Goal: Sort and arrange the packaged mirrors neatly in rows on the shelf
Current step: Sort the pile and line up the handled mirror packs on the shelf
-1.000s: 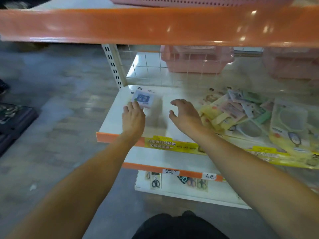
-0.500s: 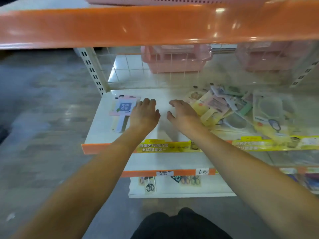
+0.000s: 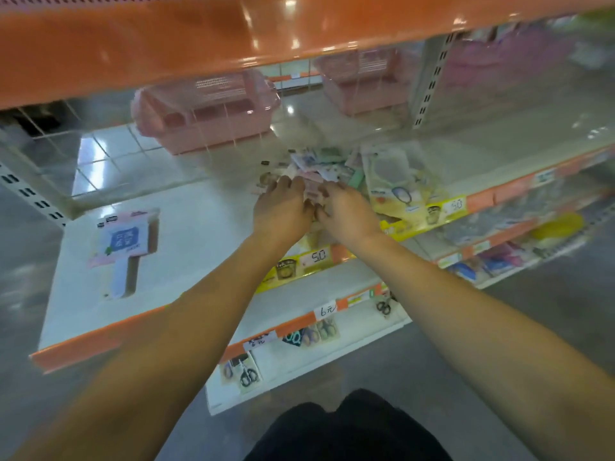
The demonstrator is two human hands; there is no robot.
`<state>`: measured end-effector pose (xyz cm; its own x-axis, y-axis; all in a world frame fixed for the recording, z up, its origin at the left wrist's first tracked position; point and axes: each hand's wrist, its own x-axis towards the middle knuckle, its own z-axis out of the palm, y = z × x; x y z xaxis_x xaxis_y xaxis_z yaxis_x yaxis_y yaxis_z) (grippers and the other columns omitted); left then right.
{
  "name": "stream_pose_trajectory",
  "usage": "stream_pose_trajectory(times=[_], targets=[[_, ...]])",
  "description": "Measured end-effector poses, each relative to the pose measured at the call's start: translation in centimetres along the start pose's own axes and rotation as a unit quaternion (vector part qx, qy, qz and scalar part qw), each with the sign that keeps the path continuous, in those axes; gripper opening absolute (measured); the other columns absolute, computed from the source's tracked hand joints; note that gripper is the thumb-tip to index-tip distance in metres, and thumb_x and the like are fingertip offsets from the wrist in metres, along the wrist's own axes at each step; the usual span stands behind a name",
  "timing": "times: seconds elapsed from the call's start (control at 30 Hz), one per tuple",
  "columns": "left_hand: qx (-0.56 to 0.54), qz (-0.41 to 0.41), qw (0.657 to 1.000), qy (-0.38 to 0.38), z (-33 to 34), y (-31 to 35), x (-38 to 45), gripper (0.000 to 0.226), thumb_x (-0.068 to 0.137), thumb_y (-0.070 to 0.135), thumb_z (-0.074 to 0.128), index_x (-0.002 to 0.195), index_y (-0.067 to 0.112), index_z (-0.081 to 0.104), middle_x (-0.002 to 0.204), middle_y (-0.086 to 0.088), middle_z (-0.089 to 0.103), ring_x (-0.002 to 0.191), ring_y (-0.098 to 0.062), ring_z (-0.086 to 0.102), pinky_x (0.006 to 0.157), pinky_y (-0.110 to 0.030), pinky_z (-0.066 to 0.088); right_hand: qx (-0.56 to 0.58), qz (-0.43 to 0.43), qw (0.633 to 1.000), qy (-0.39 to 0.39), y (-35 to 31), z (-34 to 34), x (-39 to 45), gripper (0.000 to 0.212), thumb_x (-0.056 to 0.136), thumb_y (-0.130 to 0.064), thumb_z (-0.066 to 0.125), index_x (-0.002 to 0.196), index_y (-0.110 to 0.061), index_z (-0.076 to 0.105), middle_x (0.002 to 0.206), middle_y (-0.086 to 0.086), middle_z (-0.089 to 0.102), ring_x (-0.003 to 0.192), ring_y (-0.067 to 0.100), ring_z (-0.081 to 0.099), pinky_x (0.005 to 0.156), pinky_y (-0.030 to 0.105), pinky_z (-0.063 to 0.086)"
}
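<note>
A jumbled pile of packaged mirrors [image 3: 319,168] lies on the white shelf [image 3: 199,221], right of its middle. Both hands are in the near edge of the pile: my left hand [image 3: 281,207] and my right hand [image 3: 346,211] sit side by side with fingers reaching into the packets. Motion blur hides whether either hand grips a packet. A larger yellow-backed mirror pack [image 3: 396,181] lies just right of my hands. One pink and white handled mirror pack [image 3: 124,244] lies alone, flat, near the shelf's left end.
An orange-edged upper shelf [image 3: 233,41] hangs close overhead. Pink baskets [image 3: 206,114] show behind the wire back panel. A lower shelf holds packaged scissors [image 3: 246,374]. Yellow price strips [image 3: 309,261] line the front edge. The right-hand bay holds other goods.
Both hands have moved right from the middle of the shelf into the mirror pile. The view has swung right and tilted; the handled mirror pack stays at the left end.
</note>
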<state>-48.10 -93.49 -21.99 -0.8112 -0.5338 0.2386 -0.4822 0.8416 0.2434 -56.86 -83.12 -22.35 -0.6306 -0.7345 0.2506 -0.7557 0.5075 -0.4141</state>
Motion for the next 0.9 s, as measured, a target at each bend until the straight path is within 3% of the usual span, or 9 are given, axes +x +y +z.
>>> stream_pose_trajectory(times=[0.2, 0.57, 0.7, 0.9], targets=[[0.022, -0.011, 1.000, -0.007, 0.8, 3.6, 1.1, 0.042, 0.091, 0.032, 0.050, 0.126, 0.010, 0.051, 0.124, -0.014, 0.054, 0.113, -0.033, 0.051, 0.081, -0.040, 0.046, 0.021, -0.003, 1.000, 0.000, 3.8, -1.9, 0.3, 0.039, 0.087, -0.022, 0.060, 0.125, -0.011, 0.058, 0.120, 0.013, 0.062, 0.110, 0.034, 0.057, 0.088, 0.042, 0.049], [0.035, -0.089, 0.995, -0.002, 4.2, 13.0, 3.4, 0.040, 0.093, 0.034, 0.048, 0.124, 0.009, 0.052, 0.120, -0.014, 0.055, 0.108, -0.035, 0.055, 0.080, -0.043, 0.051, 0.050, -0.074, 0.996, -0.022, 14.7, -5.4, 1.7, 0.032, 0.086, -0.020, 0.061, 0.114, -0.005, 0.063, 0.107, 0.015, 0.066, 0.101, 0.035, 0.059, 0.085, 0.042, 0.049], [0.048, -0.115, 0.992, -0.001, 4.8, 15.3, 3.5, 0.039, 0.092, 0.034, 0.049, 0.121, 0.008, 0.054, 0.117, -0.014, 0.057, 0.105, -0.036, 0.056, 0.073, -0.042, 0.050, 0.059, -0.083, 0.994, -0.046, 16.9, -6.4, 2.0, 0.035, 0.086, -0.021, 0.061, 0.118, -0.007, 0.062, 0.110, 0.014, 0.065, 0.103, 0.035, 0.059, 0.086, 0.040, 0.047], [0.075, -0.123, 0.989, -0.013, 5.0, 16.4, 3.8, 0.042, 0.093, 0.037, 0.047, 0.124, 0.009, 0.052, 0.119, -0.014, 0.057, 0.108, -0.035, 0.054, 0.075, -0.041, 0.048, 0.071, -0.068, 0.994, -0.052, 18.8, -6.8, 2.4, 0.034, 0.086, -0.019, 0.061, 0.117, -0.006, 0.062, 0.107, 0.015, 0.065, 0.101, 0.036, 0.059, 0.083, 0.039, 0.048]])
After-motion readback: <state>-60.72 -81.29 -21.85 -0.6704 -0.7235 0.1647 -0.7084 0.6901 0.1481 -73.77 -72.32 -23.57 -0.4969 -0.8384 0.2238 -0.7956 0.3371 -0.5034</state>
